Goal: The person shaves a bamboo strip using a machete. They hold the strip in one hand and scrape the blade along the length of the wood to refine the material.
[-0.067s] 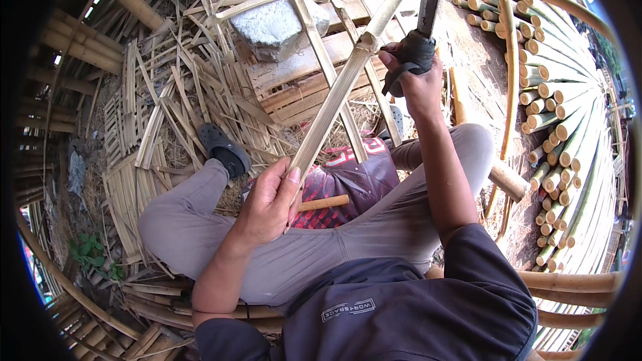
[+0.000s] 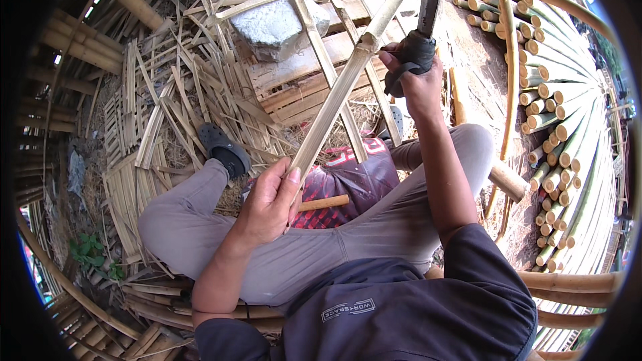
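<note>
Holding the long bamboo strip [image 2: 338, 97] by its near end, your left hand [image 2: 267, 207] sits at the centre of the frame with its fingers wrapped shut around the strip and the thumb laid along its upper face. From there the strip runs up and to the right, its far end reaching the top of the frame near the middle. Your right hand [image 2: 418, 70], in the upper right of the centre, has its fingers clenched on the black-wrapped handle of a machete [image 2: 428, 0], whose dark blade stands up out of the frame just beside the strip's upper part; whether the edge touches the bamboo cannot be told from here. Judging from how things lie, the strip is already a narrow, flat piece rather than a round cane, so the splitting seems done and what is in hand looks like trimming or thinning it. A good deal seems worked already: loose slats and shavings [image 2: 187, 93] cover the ground in the upper left. Much also seems left: a stack of round bamboo canes [image 2: 568, 127] fills the right edge, uncut. A grey stone [image 2: 277, 23] rests on wooden boards at the top centre.
</note>
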`<state>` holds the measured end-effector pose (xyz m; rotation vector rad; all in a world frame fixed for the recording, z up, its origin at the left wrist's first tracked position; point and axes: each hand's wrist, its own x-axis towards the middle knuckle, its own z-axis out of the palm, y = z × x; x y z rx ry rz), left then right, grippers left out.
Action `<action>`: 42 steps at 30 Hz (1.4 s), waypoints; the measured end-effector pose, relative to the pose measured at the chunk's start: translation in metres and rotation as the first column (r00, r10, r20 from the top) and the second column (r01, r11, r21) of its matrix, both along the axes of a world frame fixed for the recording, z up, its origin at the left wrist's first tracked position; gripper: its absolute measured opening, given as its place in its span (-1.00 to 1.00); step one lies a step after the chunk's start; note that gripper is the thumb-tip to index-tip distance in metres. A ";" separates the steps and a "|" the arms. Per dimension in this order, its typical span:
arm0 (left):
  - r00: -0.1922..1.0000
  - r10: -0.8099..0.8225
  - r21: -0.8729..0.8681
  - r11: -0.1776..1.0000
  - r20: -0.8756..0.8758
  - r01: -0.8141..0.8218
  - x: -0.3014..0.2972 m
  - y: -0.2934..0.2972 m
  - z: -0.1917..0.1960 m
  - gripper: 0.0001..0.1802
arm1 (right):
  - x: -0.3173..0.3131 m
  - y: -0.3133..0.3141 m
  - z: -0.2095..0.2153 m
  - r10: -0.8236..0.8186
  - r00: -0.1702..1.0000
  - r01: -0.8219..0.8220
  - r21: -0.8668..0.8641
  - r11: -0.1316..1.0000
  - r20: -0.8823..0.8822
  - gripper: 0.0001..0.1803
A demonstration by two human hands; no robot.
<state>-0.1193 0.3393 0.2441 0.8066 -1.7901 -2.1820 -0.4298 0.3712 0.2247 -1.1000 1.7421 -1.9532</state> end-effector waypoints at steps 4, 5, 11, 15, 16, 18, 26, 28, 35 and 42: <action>1.000 0.000 -0.022 1.000 -0.009 0.000 -0.001 0.001 0.000 -0.68 | 0.000 0.000 0.000 -0.009 1.000 0.009 -0.015 1.000 0.021 -0.79; 1.000 -0.003 -0.021 1.000 -0.013 0.003 -0.002 0.001 0.000 -0.68 | 0.000 -0.001 -0.002 -0.013 1.000 0.013 -0.024 1.000 0.016 -0.79; 1.000 -0.003 0.003 1.000 0.002 0.003 -0.001 0.002 0.000 -0.69 | 0.002 0.001 0.003 -0.019 1.000 0.019 -0.006 1.000 -0.020 -0.79; 1.000 -0.013 -0.018 1.000 -0.005 0.013 -0.002 0.003 -0.001 -0.69 | 0.001 0.000 0.001 -0.020 1.000 0.020 -0.019 1.000 0.003 -0.78; 1.000 -0.013 -0.018 1.000 -0.004 0.013 -0.002 0.003 -0.001 -0.69 | 0.001 0.000 0.000 -0.023 1.000 0.023 -0.022 0.999 -0.002 -0.77; 1.000 -0.013 -0.015 1.000 -0.004 0.013 -0.002 0.003 -0.001 -0.69 | 0.001 -0.001 0.000 -0.029 0.999 0.029 -0.027 0.999 -0.012 -0.76; 1.000 -0.015 0.023 1.000 0.001 0.015 -0.001 0.002 -0.001 -0.69 | -0.009 0.001 -0.006 -0.049 0.998 0.047 -0.048 0.998 -0.030 -0.73; 1.000 -0.018 0.040 0.999 -0.003 0.018 -0.002 0.002 -0.001 -0.69 | -0.007 0.002 -0.002 -0.060 0.998 0.059 -0.064 0.996 -0.018 -0.73; 0.999 -0.024 0.140 0.990 -0.020 0.027 -0.004 0.002 0.000 -0.70 | -0.007 0.001 -0.005 -0.073 0.997 0.075 -0.098 0.992 0.023 -0.73; 0.998 0.034 0.187 0.982 -0.056 -0.023 -0.006 0.004 -0.001 -0.71 | -0.016 0.000 -0.013 -0.208 0.978 0.207 -0.061 0.977 -0.020 -0.72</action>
